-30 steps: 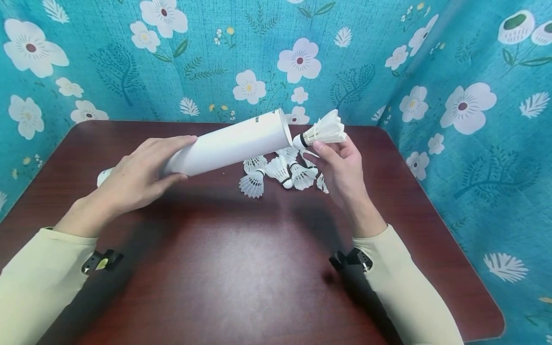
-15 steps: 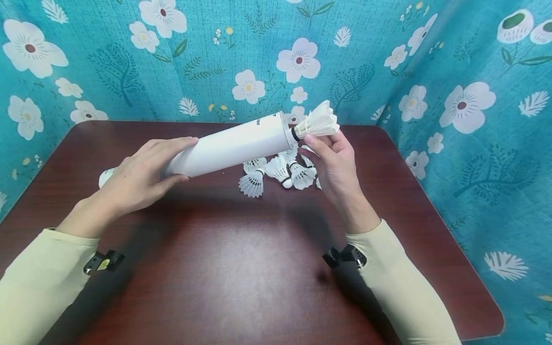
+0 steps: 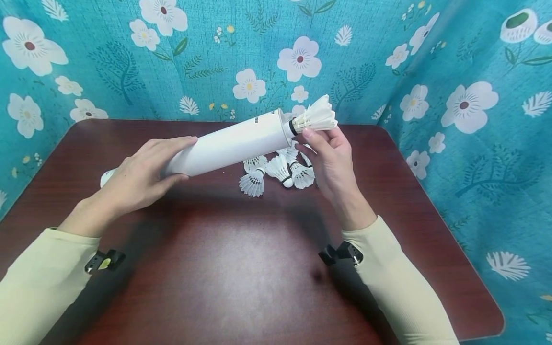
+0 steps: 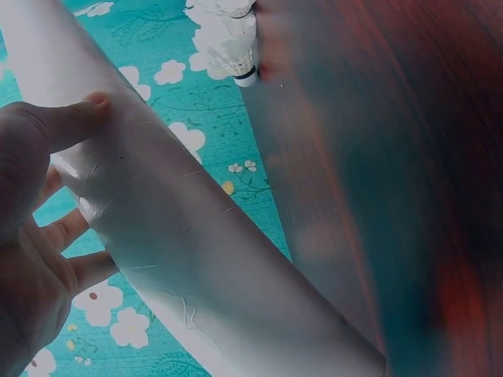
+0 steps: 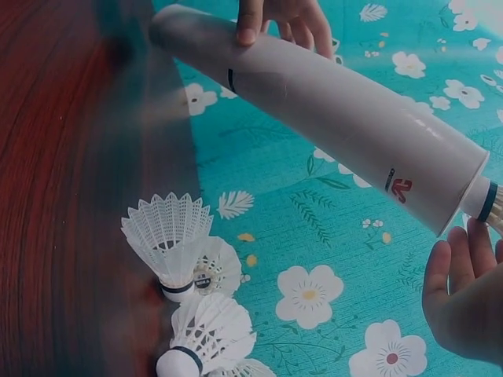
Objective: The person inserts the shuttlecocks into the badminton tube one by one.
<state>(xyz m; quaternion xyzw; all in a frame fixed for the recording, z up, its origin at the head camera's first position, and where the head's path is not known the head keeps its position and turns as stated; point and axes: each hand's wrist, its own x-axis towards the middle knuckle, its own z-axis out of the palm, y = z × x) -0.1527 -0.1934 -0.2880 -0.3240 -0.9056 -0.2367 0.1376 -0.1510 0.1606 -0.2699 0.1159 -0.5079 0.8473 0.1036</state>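
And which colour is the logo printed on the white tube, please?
The logo on the tube is red, best seen in the right wrist view.

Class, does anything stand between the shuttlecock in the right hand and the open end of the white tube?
Nothing visible does. The right hand holds the shuttlecock with its cork at the open end of the white tube. Loose shuttlecocks lie on the table below, out of its path. The tube's inside cannot be seen.
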